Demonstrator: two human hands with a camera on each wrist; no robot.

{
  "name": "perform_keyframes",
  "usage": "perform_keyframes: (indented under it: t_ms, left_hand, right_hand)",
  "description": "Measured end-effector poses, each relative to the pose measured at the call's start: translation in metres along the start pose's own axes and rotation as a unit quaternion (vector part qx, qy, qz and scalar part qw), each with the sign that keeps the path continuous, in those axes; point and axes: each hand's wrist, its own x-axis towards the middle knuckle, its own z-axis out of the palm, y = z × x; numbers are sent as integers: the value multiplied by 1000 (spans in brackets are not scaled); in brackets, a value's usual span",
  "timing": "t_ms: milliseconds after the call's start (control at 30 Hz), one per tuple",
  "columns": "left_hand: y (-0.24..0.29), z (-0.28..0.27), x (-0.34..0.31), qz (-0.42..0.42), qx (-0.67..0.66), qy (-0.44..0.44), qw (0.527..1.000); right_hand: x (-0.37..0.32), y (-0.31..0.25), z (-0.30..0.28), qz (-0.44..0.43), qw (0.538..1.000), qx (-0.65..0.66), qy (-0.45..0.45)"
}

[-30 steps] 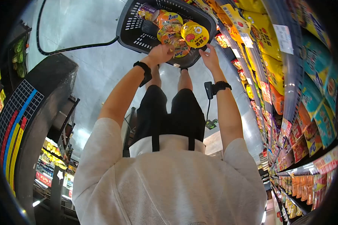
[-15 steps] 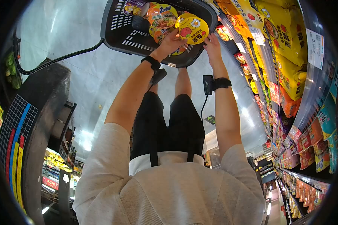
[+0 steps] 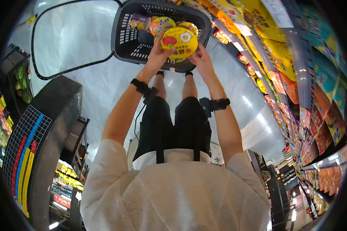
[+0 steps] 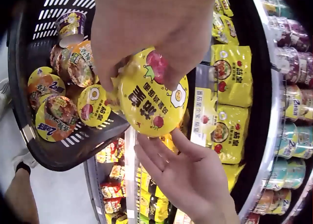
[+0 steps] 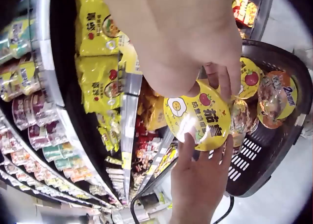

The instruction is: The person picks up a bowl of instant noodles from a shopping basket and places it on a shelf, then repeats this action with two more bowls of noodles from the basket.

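A round instant noodle cup [image 3: 179,41] with a yellow lid showing a tomato and an egg is over the near side of a black basket [image 3: 121,52]. My left hand [image 3: 157,57] grips it from the left, the thumb across the lid in the right wrist view. Opposite, my right hand [image 3: 203,65] has its loosely bent fingertips at the cup's edge; in the left wrist view its palm faces up below the cup [image 4: 154,99]. Inside the basket lie a purple cup [image 3: 138,22], orange cups [image 3: 162,24] and another yellow-lidded cup [image 4: 95,105].
Shelves on the right carry yellow noodle packs [image 4: 232,74], teal packs [image 3: 316,50] and rows of cups [image 4: 293,106]. The basket's black handle [image 3: 34,42] is swung out left. A dark counter [image 3: 61,100] stands left, and pale floor [image 3: 104,104] surrounds the legs.
The yellow-lidded cup has come up and left, its lid turned. My left hand has moved from beside the cups to grip it; my right hand has shifted left with it.
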Motion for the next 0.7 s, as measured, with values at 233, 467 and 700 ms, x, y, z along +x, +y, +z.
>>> perform_keyframes:
  t_ms: [233,467,700]
  left_hand:
    - [88,25,-79,-8,57,-40,998]
    - [152,42,-149,-26,59,-134,989]
    - [181,63,-163,2,40,-244,969]
  right_hand:
    - [-94,-42,11,-108,993,-15,-51]
    - [-185,-87,-5,-104,987,-119,-31]
    - [-244,-119,-18,-171,967,-166,90]
